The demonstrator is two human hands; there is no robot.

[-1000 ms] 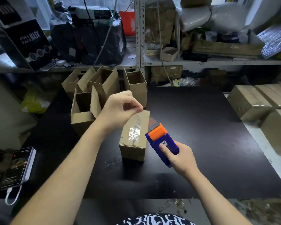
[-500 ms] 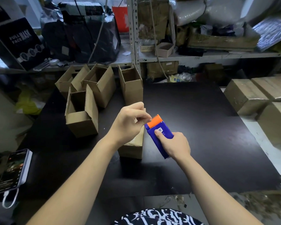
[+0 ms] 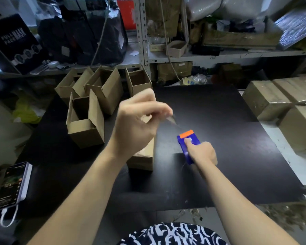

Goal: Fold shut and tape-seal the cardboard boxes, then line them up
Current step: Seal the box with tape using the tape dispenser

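Black tabletop [image 3: 237, 165], seen from above my arms. Open boxes [image 3: 104, 89], flaps up, stand clustered at its far left corner, one of them [image 3: 85, 124] set nearer along the left edge. A closed box [image 3: 143, 156] lies near the middle of the tabletop, largely hidden beneath my left hand [image 3: 136, 124]. A phone [image 3: 11, 186] with a white cable lies at the near left corner. My left hand is raised above the closed box, fingertips pinching the end of a clear tape strip [image 3: 173, 121]; motion blur obscures the finer detail. My right hand [image 3: 201, 152], right of the closed box, clasps the blue tape dispenser [image 3: 187, 140], index finger laid along its face; the strip runs to its orange edge.
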